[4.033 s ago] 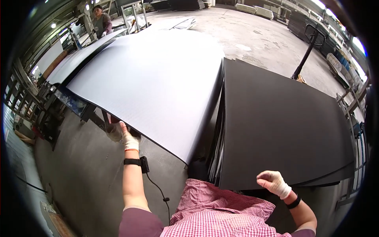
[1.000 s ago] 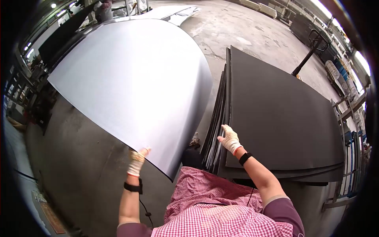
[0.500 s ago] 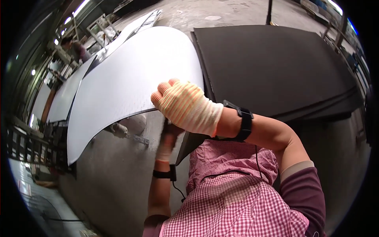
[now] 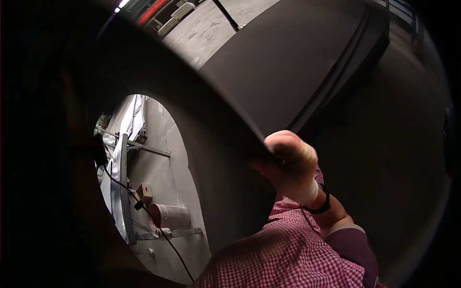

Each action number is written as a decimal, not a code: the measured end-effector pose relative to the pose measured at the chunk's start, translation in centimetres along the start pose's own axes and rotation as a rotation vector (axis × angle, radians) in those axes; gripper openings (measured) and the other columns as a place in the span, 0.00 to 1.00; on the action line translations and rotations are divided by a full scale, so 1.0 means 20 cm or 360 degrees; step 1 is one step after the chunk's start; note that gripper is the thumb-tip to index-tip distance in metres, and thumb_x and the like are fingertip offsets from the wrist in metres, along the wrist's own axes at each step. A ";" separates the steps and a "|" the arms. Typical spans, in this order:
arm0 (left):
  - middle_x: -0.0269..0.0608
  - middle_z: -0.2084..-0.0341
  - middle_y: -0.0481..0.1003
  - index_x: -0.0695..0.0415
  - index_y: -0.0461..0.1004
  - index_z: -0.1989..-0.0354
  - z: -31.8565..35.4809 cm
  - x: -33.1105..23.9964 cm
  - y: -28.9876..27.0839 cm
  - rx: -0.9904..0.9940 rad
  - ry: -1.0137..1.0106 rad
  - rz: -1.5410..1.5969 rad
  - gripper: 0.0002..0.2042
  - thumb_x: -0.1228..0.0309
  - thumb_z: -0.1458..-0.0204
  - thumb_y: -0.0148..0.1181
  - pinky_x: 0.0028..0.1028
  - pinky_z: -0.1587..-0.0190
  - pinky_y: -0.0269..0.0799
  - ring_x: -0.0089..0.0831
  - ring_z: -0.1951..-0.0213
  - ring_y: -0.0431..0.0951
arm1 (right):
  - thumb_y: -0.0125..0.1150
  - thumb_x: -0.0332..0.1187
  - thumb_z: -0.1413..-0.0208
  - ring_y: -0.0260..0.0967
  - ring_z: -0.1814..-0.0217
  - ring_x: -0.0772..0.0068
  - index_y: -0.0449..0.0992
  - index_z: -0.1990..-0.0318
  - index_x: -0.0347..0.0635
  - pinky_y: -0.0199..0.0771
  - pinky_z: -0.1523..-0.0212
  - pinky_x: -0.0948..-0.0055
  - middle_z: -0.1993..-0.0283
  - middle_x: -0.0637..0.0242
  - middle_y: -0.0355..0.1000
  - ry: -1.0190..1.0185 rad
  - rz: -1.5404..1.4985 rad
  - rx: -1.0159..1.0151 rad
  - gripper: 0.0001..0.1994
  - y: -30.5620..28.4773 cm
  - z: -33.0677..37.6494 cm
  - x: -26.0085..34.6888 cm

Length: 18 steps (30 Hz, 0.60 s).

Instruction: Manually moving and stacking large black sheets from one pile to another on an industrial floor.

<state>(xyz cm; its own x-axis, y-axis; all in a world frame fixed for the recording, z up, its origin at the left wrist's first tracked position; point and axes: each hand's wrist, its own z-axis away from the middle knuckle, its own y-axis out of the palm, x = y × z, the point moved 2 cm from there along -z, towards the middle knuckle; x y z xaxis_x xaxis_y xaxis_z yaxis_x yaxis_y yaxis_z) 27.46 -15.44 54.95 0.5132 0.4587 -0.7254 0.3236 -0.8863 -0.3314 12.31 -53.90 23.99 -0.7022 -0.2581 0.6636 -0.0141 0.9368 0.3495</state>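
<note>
A large thin dark sheet [image 4: 218, 177] stands raised and tilted close in front of me, covering much of the left and middle. My right hand [image 4: 293, 161], in a pale knit glove, is closed around its right edge, the thumb side against the near face. Deep shadow covers my left hand [image 4: 69, 93] at the far left; its fingers and what they touch cannot be made out. Beyond the raised sheet, on the right, lies a stack of black sheets [image 4: 283, 62] with layered edges.
At lower left, past the sheet's curved edge, are a metal frame [image 4: 126, 192], a pinkish bucket [image 4: 174, 217] lying on its side and a small wooden block [image 4: 144, 192]. A black cable [image 4: 165, 237] hangs across there. A dark post [image 4: 225, 14] rises behind the stack.
The white sheet that lay on the left is no longer seen there; a dark face now rises before me. My right hand has moved right and down, my left arm up and left.
</note>
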 end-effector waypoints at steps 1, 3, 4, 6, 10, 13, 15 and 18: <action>0.41 0.44 0.58 0.59 0.50 0.39 -0.19 -0.10 0.11 0.0056 0.0366 -0.0596 0.31 0.50 0.45 0.42 0.28 0.44 0.55 0.31 0.45 0.59 | 0.65 0.21 0.61 0.65 0.75 0.84 0.70 0.68 0.40 0.67 0.73 0.82 0.73 0.73 0.69 0.0115 -0.0183 -0.0199 0.11 -0.05 0.01 0.00; 0.43 0.42 0.55 0.58 0.47 0.38 -0.17 -0.28 0.85 -0.0004 0.0658 -0.0500 0.34 0.50 0.47 0.46 0.30 0.43 0.52 0.33 0.42 0.56 | 0.65 0.23 0.58 0.61 0.72 0.88 0.70 0.70 0.40 0.64 0.72 0.86 0.74 0.78 0.67 0.0316 -0.0318 -0.0738 0.08 -0.21 0.02 -0.04; 0.43 0.43 0.57 0.55 0.45 0.37 -0.18 -0.28 1.06 0.0290 0.0840 -0.0560 0.34 0.53 0.48 0.50 0.28 0.43 0.52 0.32 0.43 0.57 | 0.65 0.23 0.58 0.61 0.72 0.89 0.70 0.71 0.40 0.63 0.71 0.86 0.74 0.79 0.67 0.0335 -0.0183 -0.0931 0.08 -0.30 0.04 -0.09; 0.40 0.41 0.53 0.53 0.41 0.36 -0.16 -0.32 1.33 0.0778 0.1208 -0.0811 0.37 0.55 0.50 0.54 0.28 0.41 0.48 0.33 0.40 0.52 | 0.65 0.25 0.57 0.60 0.71 0.88 0.71 0.71 0.40 0.62 0.69 0.86 0.74 0.79 0.67 0.0380 -0.0063 -0.1264 0.07 -0.53 0.10 -0.27; 0.42 0.38 0.49 0.52 0.38 0.36 0.21 0.11 1.56 0.1523 0.0911 -0.0384 0.45 0.62 0.59 0.62 0.29 0.38 0.44 0.36 0.36 0.45 | 0.67 0.28 0.59 0.61 0.69 0.80 0.71 0.71 0.39 0.62 0.63 0.82 0.71 0.74 0.68 0.0556 0.0041 -0.1810 0.10 -1.06 0.46 -0.87; 0.50 0.39 0.49 0.53 0.35 0.36 0.58 0.68 1.15 0.1385 0.0178 -0.0954 0.52 0.52 0.65 0.66 0.32 0.40 0.50 0.41 0.38 0.49 | 0.68 0.32 0.59 0.63 0.65 0.73 0.71 0.68 0.34 0.64 0.59 0.75 0.65 0.67 0.69 0.0926 0.0322 -0.1959 0.14 -1.23 0.78 -1.08; 0.54 0.40 0.50 0.61 0.39 0.38 0.93 1.09 0.62 0.1084 0.0070 -0.1449 0.54 0.52 0.70 0.69 0.35 0.40 0.50 0.46 0.39 0.50 | 0.67 0.33 0.58 0.64 0.61 0.72 0.70 0.62 0.30 0.63 0.55 0.73 0.61 0.63 0.69 0.1109 0.0293 -0.1917 0.18 -1.23 0.93 -1.17; 0.54 0.40 0.47 0.61 0.41 0.38 1.64 1.26 0.01 0.0726 -0.1029 -0.2354 0.56 0.42 0.73 0.65 0.41 0.40 0.48 0.47 0.39 0.48 | 0.65 0.34 0.56 0.63 0.55 0.68 0.65 0.55 0.26 0.61 0.51 0.73 0.55 0.58 0.67 0.1099 0.0311 -0.1828 0.24 -1.24 0.95 -1.22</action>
<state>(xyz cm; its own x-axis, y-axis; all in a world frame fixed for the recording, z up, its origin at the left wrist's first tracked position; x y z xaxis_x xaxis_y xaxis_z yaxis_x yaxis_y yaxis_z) 14.38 -6.12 16.86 -0.4275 0.8610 0.2756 -0.1048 0.2556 -0.9611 16.26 -66.39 -13.37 -0.1214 -0.5275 0.8409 0.8800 0.3348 0.3370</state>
